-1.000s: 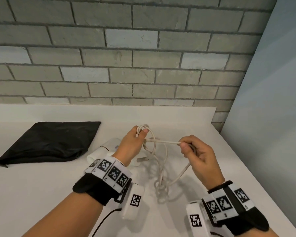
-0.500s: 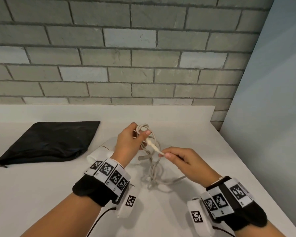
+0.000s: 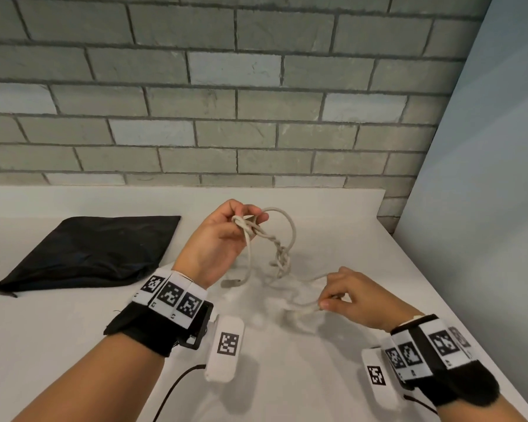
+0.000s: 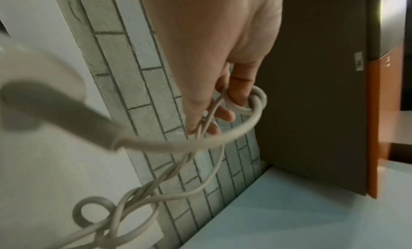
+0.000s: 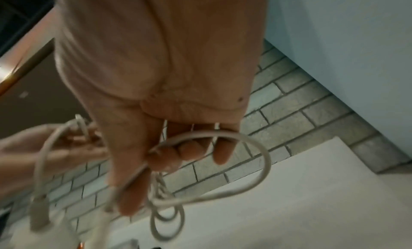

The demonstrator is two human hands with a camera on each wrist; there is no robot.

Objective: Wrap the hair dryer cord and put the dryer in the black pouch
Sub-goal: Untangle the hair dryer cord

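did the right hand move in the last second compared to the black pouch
Yes. The right hand, pinching the cream cord, dropped toward the near edge and away from the flat black fabric pouch.

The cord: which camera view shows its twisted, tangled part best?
The head view: the cord hangs twisted between the left hand and right hand, both gripping it. The left wrist view shows the twist close but partly blurred; the right wrist view is blurred, showing mainly loops.
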